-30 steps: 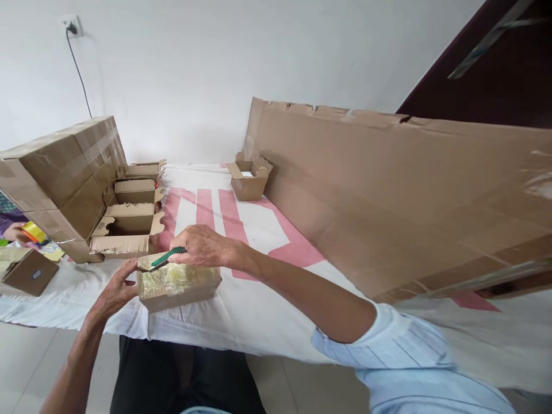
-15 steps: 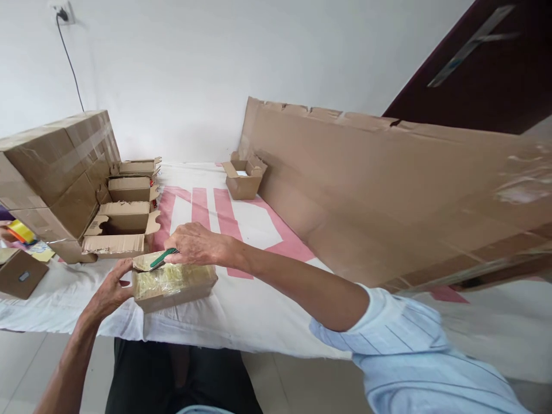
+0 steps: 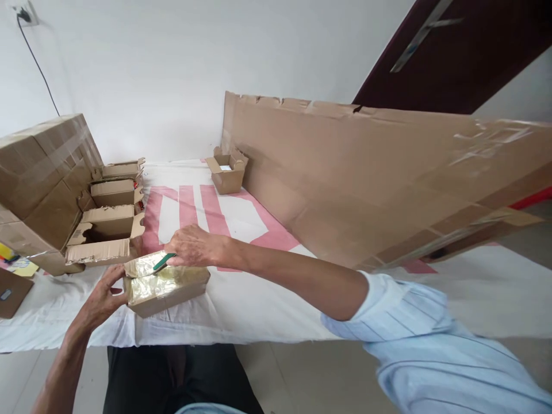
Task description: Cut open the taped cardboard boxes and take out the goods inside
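Observation:
A taped cardboard box lies near the front edge of the cloth-covered table, shiny clear tape across its top. My left hand grips its left end, thumb on the near side and fingers at the far corner. In my right hand is a green-handled box cutter, closed in the fingers above the top. The cutter lies slanted along the top seam, its tip at the tape; how deep the blade goes cannot be made out.
Several open cardboard boxes stand at left against a stack of taped cartons. Another open box with something white inside sits at the back, beside a large cardboard panel. A small box is at the left edge.
The view has swung to the right, so things appear further left. My right hand has drawn the box cutter a little rightward along the box top. My left hand keeps its grip.

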Tool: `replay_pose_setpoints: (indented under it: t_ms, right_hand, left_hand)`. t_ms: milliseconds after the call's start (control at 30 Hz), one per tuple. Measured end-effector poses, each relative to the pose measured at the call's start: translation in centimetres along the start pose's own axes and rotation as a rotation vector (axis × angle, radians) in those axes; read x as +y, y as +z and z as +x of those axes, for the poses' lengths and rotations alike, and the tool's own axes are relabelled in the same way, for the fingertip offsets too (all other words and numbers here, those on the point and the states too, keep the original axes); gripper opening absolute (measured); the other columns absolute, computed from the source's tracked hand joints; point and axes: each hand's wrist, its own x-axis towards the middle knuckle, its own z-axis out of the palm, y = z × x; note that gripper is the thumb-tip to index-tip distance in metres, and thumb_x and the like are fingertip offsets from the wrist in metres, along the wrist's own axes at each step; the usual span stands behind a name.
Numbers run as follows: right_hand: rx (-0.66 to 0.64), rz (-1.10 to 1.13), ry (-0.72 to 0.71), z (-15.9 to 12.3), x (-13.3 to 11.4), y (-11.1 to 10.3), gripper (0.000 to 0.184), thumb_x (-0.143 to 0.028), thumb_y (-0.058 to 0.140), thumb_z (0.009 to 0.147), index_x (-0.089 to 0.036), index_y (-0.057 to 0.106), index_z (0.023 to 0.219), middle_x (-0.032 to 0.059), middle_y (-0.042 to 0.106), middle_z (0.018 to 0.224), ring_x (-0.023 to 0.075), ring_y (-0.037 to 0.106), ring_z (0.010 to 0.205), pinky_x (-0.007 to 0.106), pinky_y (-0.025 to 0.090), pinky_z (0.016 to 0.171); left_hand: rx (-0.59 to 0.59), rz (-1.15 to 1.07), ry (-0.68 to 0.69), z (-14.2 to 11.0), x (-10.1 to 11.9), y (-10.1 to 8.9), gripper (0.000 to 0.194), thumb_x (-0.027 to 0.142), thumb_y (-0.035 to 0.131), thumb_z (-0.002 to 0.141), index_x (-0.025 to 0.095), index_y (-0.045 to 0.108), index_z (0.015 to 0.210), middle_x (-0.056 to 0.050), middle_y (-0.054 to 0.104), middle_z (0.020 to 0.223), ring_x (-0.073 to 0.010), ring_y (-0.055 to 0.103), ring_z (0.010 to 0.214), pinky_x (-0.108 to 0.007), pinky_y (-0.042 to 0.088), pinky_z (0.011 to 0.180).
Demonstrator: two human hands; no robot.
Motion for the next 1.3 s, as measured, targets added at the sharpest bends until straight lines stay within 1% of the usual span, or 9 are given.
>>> replay_pose_setpoints:
  t_ms: [133, 467, 667, 800, 867, 967, 1133, 1200, 1300]
  right_hand:
    - [0.029, 0.063, -0.045, 0.0, 0.4, 0.3, 0.029, -0.037, 0.062, 0.106, -0.018, 0.078, 0.093, 0.0058, 0.077, 0.089, 0.0171, 0.057, 0.072, 0.032, 0.023, 0.061]
    - [-0.001, 0.061, 0.144, -4.0, 1.9, 1.7, 0.023, -0.032, 0.065, 0.105, -0.018, 0.080, 0.095, 0.0073, 0.079, 0.089, 0.0181, 0.060, 0.074, 0.032, 0.019, 0.060]
    - [0.092, 0.034, 0.224, -7.4, 5.4, 2.0, 0.027, -0.028, 0.063, 0.103, -0.019, 0.074, 0.080, 0.0057, 0.074, 0.079, 0.0169, 0.055, 0.069, 0.033, 0.018, 0.062]
    - [0.206, 0.210, 0.297, -11.0, 8.2, 2.4, 0.030, -0.036, 0.060, 0.103, -0.021, 0.075, 0.081, 0.0037, 0.071, 0.076, 0.0173, 0.055, 0.069, 0.032, 0.027, 0.064]
    - [0.343, 0.344, 0.373, -12.4, 9.1, 4.5, 0.034, -0.042, 0.054, 0.105, -0.022, 0.076, 0.090, 0.0028, 0.072, 0.079, 0.0180, 0.057, 0.070, 0.030, 0.035, 0.066]
    - [0.561, 0.478, 0.530, -13.4, 8.5, 11.0, 0.037, -0.039, 0.043, 0.106, -0.020, 0.074, 0.114, 0.0071, 0.076, 0.097, 0.0223, 0.066, 0.082, 0.033, 0.047, 0.075]
    - [0.614, 0.441, 0.718, -13.3, 3.9, 23.3, 0.037, -0.032, 0.043, 0.102, -0.019, 0.072, 0.119, 0.0161, 0.074, 0.103, 0.0344, 0.068, 0.100, 0.048, 0.054, 0.092]
    - [0.637, 0.442, 0.737, -13.0, 2.8, 24.9, 0.034, -0.036, 0.050, 0.099, -0.021, 0.072, 0.119, 0.0172, 0.073, 0.108, 0.0377, 0.067, 0.105, 0.054, 0.054, 0.095]
    - [0.752, 0.671, 0.666, -11.6, 2.4, 23.1, 0.037, -0.047, 0.056, 0.100, -0.024, 0.069, 0.126, 0.0168, 0.070, 0.124, 0.0365, 0.066, 0.119, 0.054, 0.055, 0.103]
  left_hand:
    - [-0.044, -0.070, -0.043, 0.0, 0.0, -0.1, 0.052, 0.031, 0.073, 0.080, 0.030, 0.076, 0.131, -0.008, 0.063, 0.148, -0.0323, 0.059, 0.135, -0.037, 0.061, 0.094]
    - [-0.046, -0.096, -0.032, 0.0, 0.2, 0.3, 0.052, 0.031, 0.073, 0.082, 0.030, 0.076, 0.133, -0.008, 0.065, 0.146, -0.0323, 0.059, 0.133, -0.035, 0.062, 0.091]
    - [-0.049, -0.133, -0.050, 0.0, -0.1, 0.3, 0.052, 0.031, 0.076, 0.080, 0.030, 0.076, 0.132, -0.009, 0.062, 0.150, -0.0337, 0.059, 0.136, -0.037, 0.061, 0.095]
    - [-0.056, -0.132, -0.048, 0.2, -0.5, 0.3, 0.052, 0.031, 0.078, 0.079, 0.031, 0.076, 0.130, -0.008, 0.061, 0.150, -0.0331, 0.059, 0.135, -0.037, 0.062, 0.096]
    - [-0.064, -0.132, -0.033, 0.2, -0.8, 0.3, 0.054, 0.031, 0.078, 0.079, 0.032, 0.075, 0.133, -0.008, 0.062, 0.148, -0.0329, 0.059, 0.135, -0.038, 0.062, 0.096]
    - [-0.061, -0.130, -0.002, 0.2, -1.0, 0.3, 0.056, 0.034, 0.077, 0.082, 0.031, 0.073, 0.138, -0.009, 0.064, 0.144, -0.0338, 0.059, 0.135, -0.038, 0.062, 0.094]
    - [-0.052, -0.099, -0.002, -0.1, -0.5, 0.3, 0.056, 0.038, 0.078, 0.083, 0.033, 0.072, 0.139, -0.009, 0.064, 0.148, -0.0348, 0.060, 0.135, -0.038, 0.061, 0.095]
    - [-0.054, -0.075, -0.014, -0.2, -0.4, 0.2, 0.059, 0.040, 0.079, 0.083, 0.033, 0.071, 0.141, -0.010, 0.063, 0.151, -0.0353, 0.060, 0.136, -0.039, 0.061, 0.096]
    - [-0.068, -0.072, -0.023, -0.3, -0.6, 0.2, 0.070, 0.045, 0.082, 0.083, 0.033, 0.065, 0.149, -0.012, 0.058, 0.159, -0.0373, 0.058, 0.140, -0.041, 0.060, 0.098]
